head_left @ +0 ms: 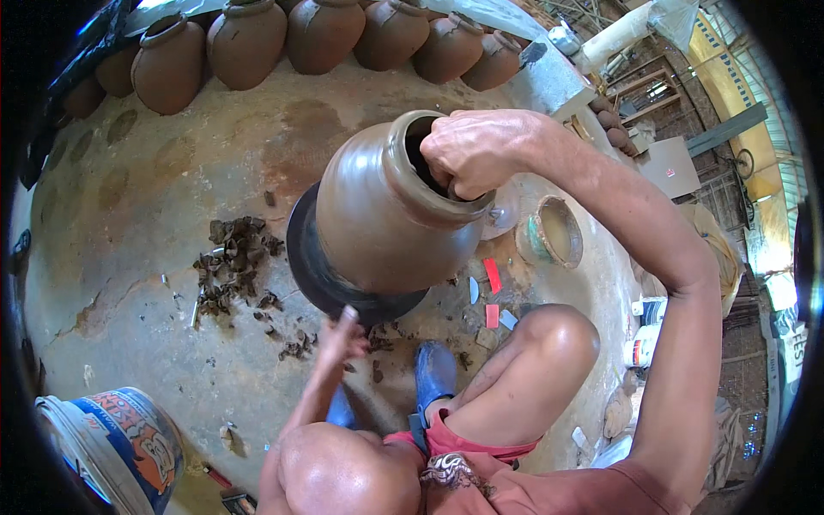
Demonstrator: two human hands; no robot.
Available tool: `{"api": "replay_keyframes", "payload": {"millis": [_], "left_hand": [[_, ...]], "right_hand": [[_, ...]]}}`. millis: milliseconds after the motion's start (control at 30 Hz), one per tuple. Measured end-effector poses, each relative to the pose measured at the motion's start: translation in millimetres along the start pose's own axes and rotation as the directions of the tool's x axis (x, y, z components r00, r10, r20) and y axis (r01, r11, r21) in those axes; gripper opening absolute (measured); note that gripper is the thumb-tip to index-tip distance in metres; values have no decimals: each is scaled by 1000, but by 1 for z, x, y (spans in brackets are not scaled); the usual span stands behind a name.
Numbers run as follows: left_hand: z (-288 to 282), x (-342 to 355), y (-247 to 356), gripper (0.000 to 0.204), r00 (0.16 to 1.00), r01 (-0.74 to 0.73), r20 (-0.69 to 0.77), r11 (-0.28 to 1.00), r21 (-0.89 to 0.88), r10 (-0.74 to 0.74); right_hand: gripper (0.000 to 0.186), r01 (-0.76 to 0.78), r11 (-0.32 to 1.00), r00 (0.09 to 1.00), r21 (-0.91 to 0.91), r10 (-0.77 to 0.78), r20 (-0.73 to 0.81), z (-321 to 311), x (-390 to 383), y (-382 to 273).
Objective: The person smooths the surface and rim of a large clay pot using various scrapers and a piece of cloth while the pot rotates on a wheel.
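Note:
A large wet clay pot (399, 215) with a glossy shoulder stands on a dark round turntable (307, 257). My right hand (482, 150) reaches over from the right, its knuckles curled at the pot's mouth and the fingertips down inside the rim. The pot's neck and my own knuckles hide whatever those closed fingers may hold. Low at the turntable's near edge is my left hand (343, 337), thumb pointing up and fingers apart, with nothing seen in it. Whether it touches the turntable's rim, I cannot tell.
Clay scraps (236, 262) lie left of the turntable. To its right are a red strip (492, 275), other small flat pieces and a basin (560, 232) of murky water. Several finished pots (322, 34) line the back. A printed bucket (120, 446) stands at near left.

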State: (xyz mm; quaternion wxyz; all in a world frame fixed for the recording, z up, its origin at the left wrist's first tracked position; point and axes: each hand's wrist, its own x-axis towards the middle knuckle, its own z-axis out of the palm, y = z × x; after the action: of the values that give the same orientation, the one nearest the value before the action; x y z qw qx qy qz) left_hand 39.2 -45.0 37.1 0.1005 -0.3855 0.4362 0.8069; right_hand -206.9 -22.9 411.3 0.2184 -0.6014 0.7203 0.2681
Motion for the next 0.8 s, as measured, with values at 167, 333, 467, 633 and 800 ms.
{"api": "replay_keyframes", "payload": {"millis": [167,333,467,633,800], "left_hand": [[-45,49,43,63,868,-330,-382,943,29,316],[6,0,-31,60,980,124,155,992,3,-123],[-37,19,18,77,974,-181,-162,972,-152,157],[-45,59,7,61,984,-161,-97,982,-100,152],[-22,0,1,54,942,251,253,963,-95,-221]], "right_hand": [[12,7,1000,999,25,-6,-33,-2,1,-2],[13,19,999,1000,30,-19,7,1,2,-2],[14,35,999,999,28,-35,18,7,11,-1],[14,42,998,999,49,-42,4,10,7,4],[14,62,996,998,57,-61,-7,11,14,8]]}}
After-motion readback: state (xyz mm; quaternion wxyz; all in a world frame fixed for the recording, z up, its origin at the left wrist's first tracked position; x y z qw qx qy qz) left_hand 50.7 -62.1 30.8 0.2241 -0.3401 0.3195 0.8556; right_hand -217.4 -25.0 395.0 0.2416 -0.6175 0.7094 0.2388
